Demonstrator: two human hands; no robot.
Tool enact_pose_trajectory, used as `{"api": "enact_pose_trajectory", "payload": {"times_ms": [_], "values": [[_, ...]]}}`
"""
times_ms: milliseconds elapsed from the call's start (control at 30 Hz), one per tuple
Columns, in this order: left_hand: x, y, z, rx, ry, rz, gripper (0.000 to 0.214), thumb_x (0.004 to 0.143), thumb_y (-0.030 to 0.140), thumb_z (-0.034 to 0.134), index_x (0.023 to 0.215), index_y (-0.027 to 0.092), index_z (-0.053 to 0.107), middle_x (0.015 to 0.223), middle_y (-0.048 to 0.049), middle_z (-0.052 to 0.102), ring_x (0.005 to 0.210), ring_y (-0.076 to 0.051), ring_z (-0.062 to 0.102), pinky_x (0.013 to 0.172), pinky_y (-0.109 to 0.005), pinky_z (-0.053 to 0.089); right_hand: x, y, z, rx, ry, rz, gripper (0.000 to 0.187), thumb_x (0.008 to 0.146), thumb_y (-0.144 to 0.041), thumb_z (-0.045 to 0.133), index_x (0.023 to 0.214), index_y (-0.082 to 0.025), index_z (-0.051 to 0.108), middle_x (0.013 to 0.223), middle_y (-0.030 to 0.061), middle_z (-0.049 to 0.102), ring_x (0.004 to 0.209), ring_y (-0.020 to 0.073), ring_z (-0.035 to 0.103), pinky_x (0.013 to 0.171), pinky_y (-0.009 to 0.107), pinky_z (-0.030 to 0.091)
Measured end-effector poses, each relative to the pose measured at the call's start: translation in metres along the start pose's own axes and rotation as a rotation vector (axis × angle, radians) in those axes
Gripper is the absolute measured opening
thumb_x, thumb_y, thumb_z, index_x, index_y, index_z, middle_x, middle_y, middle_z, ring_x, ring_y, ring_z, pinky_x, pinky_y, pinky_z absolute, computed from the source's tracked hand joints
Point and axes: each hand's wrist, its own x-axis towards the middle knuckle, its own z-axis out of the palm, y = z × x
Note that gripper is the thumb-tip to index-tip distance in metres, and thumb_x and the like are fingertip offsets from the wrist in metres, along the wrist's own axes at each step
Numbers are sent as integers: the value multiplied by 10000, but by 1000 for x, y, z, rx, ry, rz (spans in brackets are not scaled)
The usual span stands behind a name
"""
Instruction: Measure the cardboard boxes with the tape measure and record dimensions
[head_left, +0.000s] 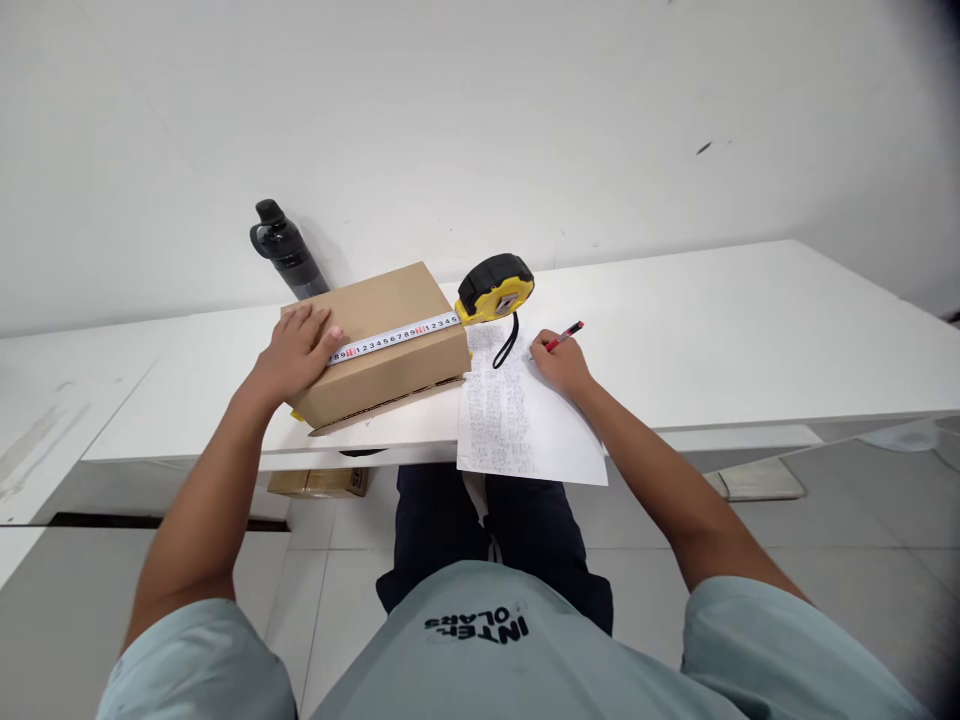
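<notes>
Pressed the left hand down on the cardboard box, unclenched, palm lowered, with the thumb at the measuring blade; gripped the red pen in the right hand, curled tight, and rested that fist on the handwritten sheet, right beside the inked lines; had the yellow-and-black tape measure at the box's right end, with the blade run across the top (and a black strap looped over the paper!); had the box on the white table, left of the sheet; spotted a dark bottle just behind
</notes>
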Motion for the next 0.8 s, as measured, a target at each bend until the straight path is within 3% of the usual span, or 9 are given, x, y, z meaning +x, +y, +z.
{"api": "enact_pose_trajectory", "payload": {"times_ms": [267,400,500,567,667,733,800], "values": [[-2,-1,-4,-52,9,54,1005,856,864,540,1628,223,486,1754,-130,347,1652,-399,201,1335,-609,215,2,7,8,-102,44,-51,149,829,-306,494,706,-236,541,691,17,615,693,190,547,671,318,420],[-10,4,-8,-94,63,52,961,785,797,700,1563,248,570,1743,-120,372,1644,-380,257,1349,-561,238,0,3,6,-136,204,-131,252,918,-346,490,982,-212,694,1033,103,730,933,253,646,853,390,502],[-15,2,-11,-139,53,53,858,802,735,720,1515,269,621,1722,-101,418,1646,-367,273,1360,-545,235,4,6,1,-160,339,-187,334,909,-236,477,1090,-171,750,1280,209,687,1155,356,633,1005,547,471],[-16,-1,-13,-176,58,26,770,814,708,722,1467,302,665,1722,-79,424,1658,-358,251,1369,-535,227,9,16,3,-334,390,-221,362,891,-140,473,1076,-167,782,1385,235,656,1336,411,558,1092,637,405],[-17,-6,-16,-209,62,2,681,838,692,714,1425,347,696,1727,-60,419,1666,-356,230,1364,-565,237,20,32,12,-655,317,-231,379,842,-64,508,1018,-202,813,1492,200,626,1499,401,445,1188,680,332],[-17,-7,-17,-208,70,-2,660,861,698,689,1427,358,694,1730,-52,416,1670,-351,220,1362,-573,242,25,38,17,-716,308,-223,460,838,-53,498,1133,-218,809,1561,176,583,1530,371,431,1214,670,327],[-17,-7,-16,-200,67,1,661,876,697,667,1437,349,689,1734,-52,410,1671,-344,219,1361,-562,244,26,40,20,-692,377,-259,554,874,-71,465,1332,-217,741,1615,168,533,1532,339,444,1223,634,346]]}}
